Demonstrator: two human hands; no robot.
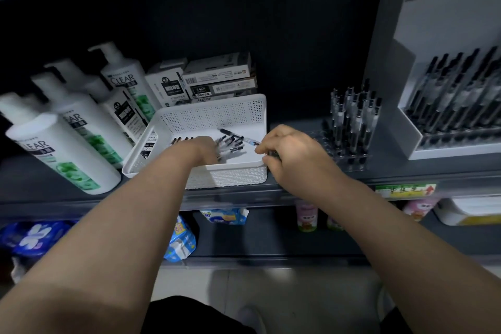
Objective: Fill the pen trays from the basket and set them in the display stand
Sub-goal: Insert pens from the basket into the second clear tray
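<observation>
A white perforated basket sits on the grey shelf with several black pens loose inside. My left hand reaches down into the basket, fingers curled among the pens. At the basket's right rim my right hand pinches a pen whose tip points left. A clear pen tray, partly filled with upright pens, stands just right of my right hand. The white display stand at far right holds a row of pens.
White shampoo bottles lean at the left of the basket. Pen boxes are stacked behind it. The shelf edge carries a price label. Packaged goods fill the lower shelf.
</observation>
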